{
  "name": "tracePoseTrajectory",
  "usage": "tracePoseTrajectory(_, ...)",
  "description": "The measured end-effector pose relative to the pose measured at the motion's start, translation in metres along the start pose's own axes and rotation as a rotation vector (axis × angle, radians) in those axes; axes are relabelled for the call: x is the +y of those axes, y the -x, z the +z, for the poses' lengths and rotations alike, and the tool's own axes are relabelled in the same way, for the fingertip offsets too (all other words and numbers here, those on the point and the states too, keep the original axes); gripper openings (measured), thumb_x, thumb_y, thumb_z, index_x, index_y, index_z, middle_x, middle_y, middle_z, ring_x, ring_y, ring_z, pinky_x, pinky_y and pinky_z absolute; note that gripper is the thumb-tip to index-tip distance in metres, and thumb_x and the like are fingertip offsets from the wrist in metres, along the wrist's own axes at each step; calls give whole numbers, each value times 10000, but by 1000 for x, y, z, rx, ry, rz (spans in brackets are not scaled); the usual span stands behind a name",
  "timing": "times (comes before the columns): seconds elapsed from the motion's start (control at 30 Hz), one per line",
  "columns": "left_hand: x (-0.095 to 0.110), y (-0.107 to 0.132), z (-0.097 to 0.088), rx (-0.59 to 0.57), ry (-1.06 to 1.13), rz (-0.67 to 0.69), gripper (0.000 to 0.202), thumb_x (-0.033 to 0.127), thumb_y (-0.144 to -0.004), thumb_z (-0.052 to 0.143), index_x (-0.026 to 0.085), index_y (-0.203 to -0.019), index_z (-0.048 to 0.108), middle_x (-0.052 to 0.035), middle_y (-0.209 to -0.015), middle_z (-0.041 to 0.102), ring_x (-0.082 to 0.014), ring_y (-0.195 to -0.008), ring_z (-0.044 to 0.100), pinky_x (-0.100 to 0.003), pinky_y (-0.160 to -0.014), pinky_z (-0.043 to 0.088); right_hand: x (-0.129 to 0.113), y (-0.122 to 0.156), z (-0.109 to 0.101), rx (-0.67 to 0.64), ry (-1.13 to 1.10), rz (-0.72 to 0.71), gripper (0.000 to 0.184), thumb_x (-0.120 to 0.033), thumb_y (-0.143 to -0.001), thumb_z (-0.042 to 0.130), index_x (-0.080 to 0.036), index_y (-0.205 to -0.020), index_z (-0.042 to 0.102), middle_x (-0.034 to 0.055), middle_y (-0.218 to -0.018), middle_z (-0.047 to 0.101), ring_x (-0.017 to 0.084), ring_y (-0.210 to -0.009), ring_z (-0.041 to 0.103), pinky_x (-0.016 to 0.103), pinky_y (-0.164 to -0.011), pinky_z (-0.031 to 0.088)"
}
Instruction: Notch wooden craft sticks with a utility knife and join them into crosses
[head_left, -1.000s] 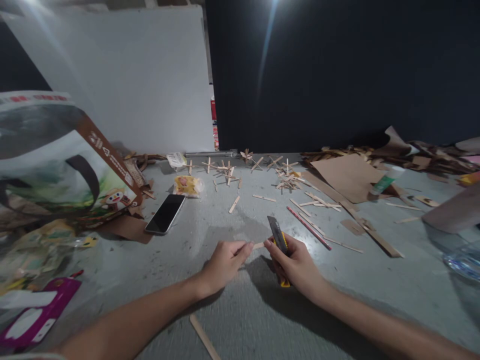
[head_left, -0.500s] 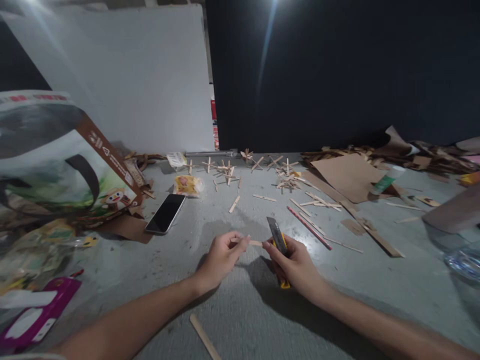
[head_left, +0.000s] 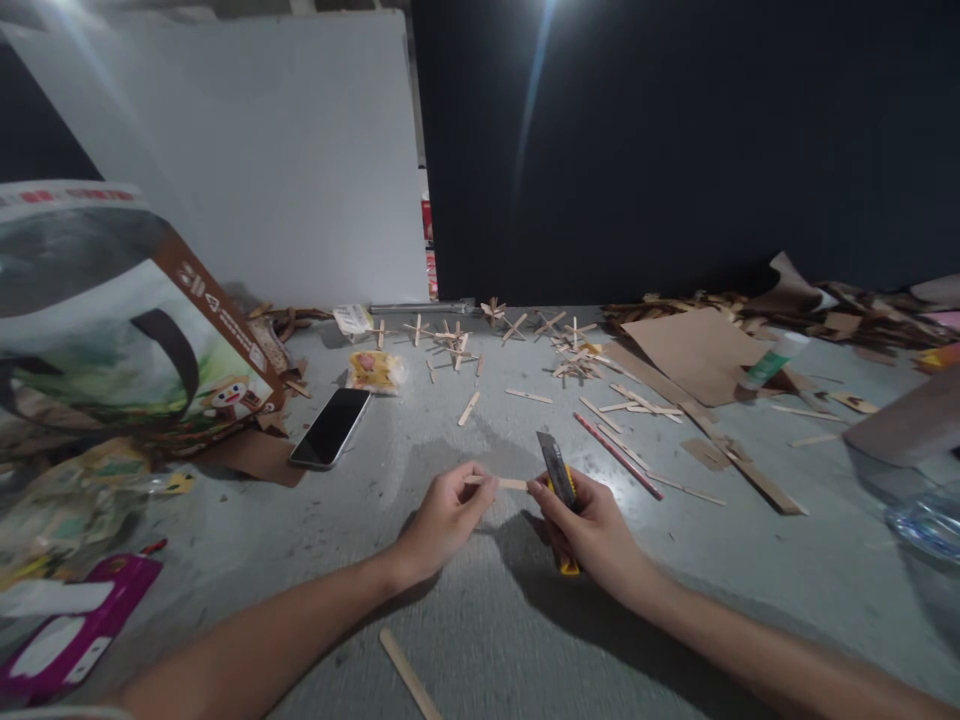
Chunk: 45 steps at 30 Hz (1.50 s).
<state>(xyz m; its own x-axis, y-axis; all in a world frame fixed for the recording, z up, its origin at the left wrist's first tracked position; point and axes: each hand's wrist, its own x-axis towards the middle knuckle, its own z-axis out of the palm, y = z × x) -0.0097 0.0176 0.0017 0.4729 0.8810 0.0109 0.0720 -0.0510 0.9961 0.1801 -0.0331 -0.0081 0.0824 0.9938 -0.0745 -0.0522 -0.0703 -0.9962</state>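
Between my hands a wooden craft stick [head_left: 512, 484] is held level above the grey table [head_left: 480, 620]. My left hand [head_left: 452, 508] pinches its left end between thumb and fingers. A yellow and black utility knife [head_left: 560, 475] sits in the closed grip of my right hand [head_left: 589, 522], blade tip pointing up and away from me. The right thumb and fingertip also touch the stick's right end. Another craft stick [head_left: 407, 672] lies near the front edge, below my left hand.
Several crossed craft sticks [head_left: 460, 350] and loose ones lie at the back. A red striped pencil [head_left: 619, 456] is right of the knife. Left are a phone [head_left: 331, 428], a large printed bag [head_left: 112, 320] and a purple tool [head_left: 82, 625]. Cardboard [head_left: 690, 350] and a glue stick [head_left: 776, 360] lie right.
Both hands stay almost in place. The knife and my right fingertips have shifted very slightly to the right, with a little more of the stick showing between the hands.
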Motion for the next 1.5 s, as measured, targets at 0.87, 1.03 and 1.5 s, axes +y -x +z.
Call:
tracePoseTrajectory(0.87,3,0,-1,-14,-100,72,463,595,-965,615,221,-739,461,64,-654,409,-119,-618,365,-256,-591,295,1,2,-1,-17,41,-43,637,-859,-797,725,-253,-826,531,-115,-448,413,92,-335,359,219,-338,335)
tracePoseTrajectory(1.03,1,0,0,6,-84,31,508,657,-953,608,227,-725,460,76,-613,383,-114,-575,325,-263,-560,266,1,2,-1,-32,68,-66,630,-863,-817,698,-260,-803,514,-115,-458,394,92,-342,353,228,-353,342)
tracePoseTrajectory(1.5,-3,1,0,-22,37,-35,483,647,-947,620,228,-761,465,83,-631,361,-103,-560,320,-246,-536,258,0,0,1,-16,55,-35,658,-881,-789,708,-250,-839,528,-115,-452,420,94,-336,369,222,-338,345)
